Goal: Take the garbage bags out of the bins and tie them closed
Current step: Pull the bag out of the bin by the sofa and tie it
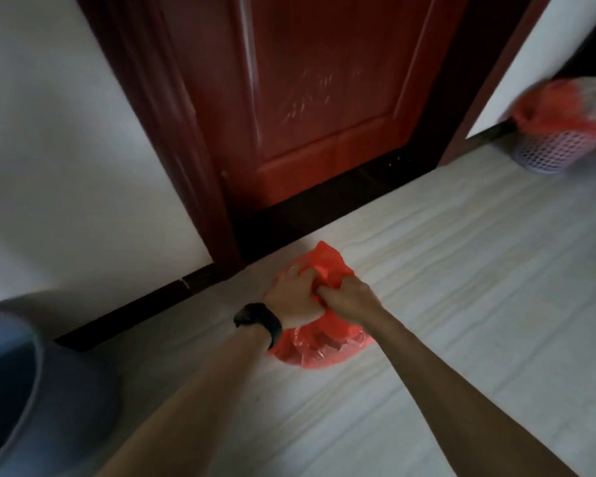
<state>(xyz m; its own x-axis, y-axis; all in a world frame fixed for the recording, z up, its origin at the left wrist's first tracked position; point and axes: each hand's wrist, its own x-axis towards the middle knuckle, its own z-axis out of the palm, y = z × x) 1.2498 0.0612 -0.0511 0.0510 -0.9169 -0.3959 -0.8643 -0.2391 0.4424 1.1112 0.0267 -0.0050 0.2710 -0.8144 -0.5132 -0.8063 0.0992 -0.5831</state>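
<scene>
A red garbage bag (319, 349) sits on the pale floor in front of a red door. Both hands grip its gathered top. My left hand (295, 294), with a black watch on the wrist, clutches the left side of the bag's neck. Pressed against it, my right hand (346, 297) is fisted on the right side. A loose flap of the bag sticks up behind the hands. A second red bag (561, 108) lines a lilac mesh bin (547, 151) at the far right, with crumpled clear plastic inside it.
A grey bin (18, 383) stands at the lower left by the white wall. The red wooden door (317, 98) is shut, with a dark threshold and dark skirting along the wall. Pale floor stretches to the right and toward me.
</scene>
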